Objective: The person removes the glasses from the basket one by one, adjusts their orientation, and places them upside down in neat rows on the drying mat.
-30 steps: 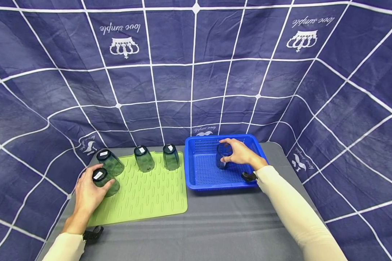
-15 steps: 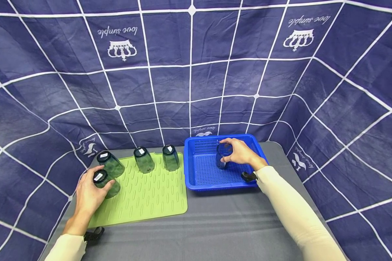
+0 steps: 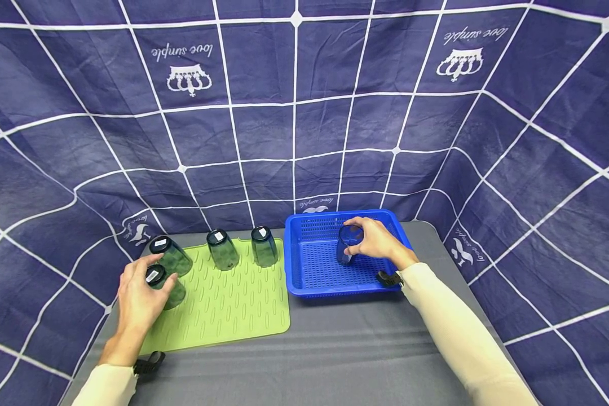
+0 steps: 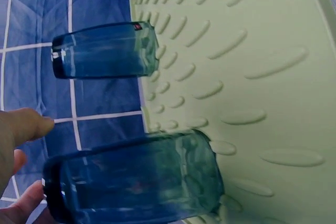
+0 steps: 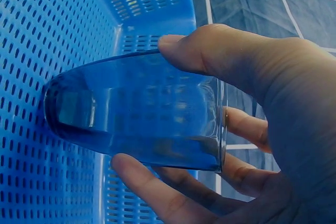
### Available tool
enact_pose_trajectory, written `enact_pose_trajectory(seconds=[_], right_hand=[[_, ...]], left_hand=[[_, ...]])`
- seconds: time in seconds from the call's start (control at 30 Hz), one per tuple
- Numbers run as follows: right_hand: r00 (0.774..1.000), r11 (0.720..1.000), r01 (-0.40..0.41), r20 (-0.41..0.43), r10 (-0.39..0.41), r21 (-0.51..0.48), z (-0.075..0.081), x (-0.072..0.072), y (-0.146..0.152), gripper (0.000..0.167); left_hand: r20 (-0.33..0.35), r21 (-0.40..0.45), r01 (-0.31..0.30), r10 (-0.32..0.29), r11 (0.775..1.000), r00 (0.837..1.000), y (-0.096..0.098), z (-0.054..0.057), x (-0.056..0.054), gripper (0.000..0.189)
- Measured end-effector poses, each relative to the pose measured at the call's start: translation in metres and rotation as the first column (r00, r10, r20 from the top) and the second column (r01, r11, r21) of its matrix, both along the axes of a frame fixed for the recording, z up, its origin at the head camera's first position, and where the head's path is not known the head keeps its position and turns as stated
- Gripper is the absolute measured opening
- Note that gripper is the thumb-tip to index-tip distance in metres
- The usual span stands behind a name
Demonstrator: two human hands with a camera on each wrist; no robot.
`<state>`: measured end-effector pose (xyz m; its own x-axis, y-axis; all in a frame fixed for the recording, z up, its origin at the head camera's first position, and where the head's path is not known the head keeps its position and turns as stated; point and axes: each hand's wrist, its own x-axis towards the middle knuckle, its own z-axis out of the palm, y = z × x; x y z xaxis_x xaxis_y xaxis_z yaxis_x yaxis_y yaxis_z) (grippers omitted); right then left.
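My left hand (image 3: 142, 299) is round the base of an upside-down blue-green drinking glass (image 3: 175, 294) on the mat's near left part. In the left wrist view, the thumb (image 4: 31, 124) stands apart from that glass (image 4: 136, 182), and fingertips lie close to its base; whether they touch is unclear. My right hand (image 3: 378, 242) grips a clear blue drinking glass (image 3: 343, 251) near its rim, inside the blue basket (image 3: 296, 290). This glass stands rim up, its base at the basket floor. In the right wrist view, thumb and fingers hold opposite sides of the glass (image 5: 142, 114).
Three more upside-down glasses stand along the back of the green ribbed mat (image 3: 223, 316): a left one (image 3: 175, 260), a middle one (image 3: 225, 255) and a right one (image 3: 265, 252). The basket stands right of the mat on the grey table (image 3: 330, 349). Patterned cloth (image 3: 264, 129) surrounds it.
My left thumb has lifted slightly away from its glass. My right hand and its glass have shifted a little to the right in the basket. The head view has moved slightly.
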<state>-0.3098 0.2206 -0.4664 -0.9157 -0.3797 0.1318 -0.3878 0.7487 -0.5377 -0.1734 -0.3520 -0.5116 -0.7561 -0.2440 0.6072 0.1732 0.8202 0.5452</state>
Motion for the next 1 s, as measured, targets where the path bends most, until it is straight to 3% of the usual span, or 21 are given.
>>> enact_pose_trajectory(seconds=[0.47, 0.87, 1.0], right_hand=[[1.000, 0.999, 0.011, -0.005, -0.011, -0.049, 0.012, 0.012, -0.004, 0.082], [0.999, 0.996, 0.029, -0.038, -0.033, -0.085, 0.023, 0.022, -0.010, 0.083], [0.999, 0.996, 0.031, -0.037, -0.034, -0.089, 0.026, 0.027, -0.012, 0.081]], left_hand=[[-0.164, -0.033, 0.102, -0.106, 0.994, 0.981, 0.025, 0.020, -0.001, 0.053], [-0.156, -0.016, 0.153, -0.153, 0.988, 0.976, 0.059, 0.031, 0.000, 0.053], [-0.179, -0.018, 0.182, -0.182, 0.983, 0.967, 0.075, 0.033, 0.001, 0.053]])
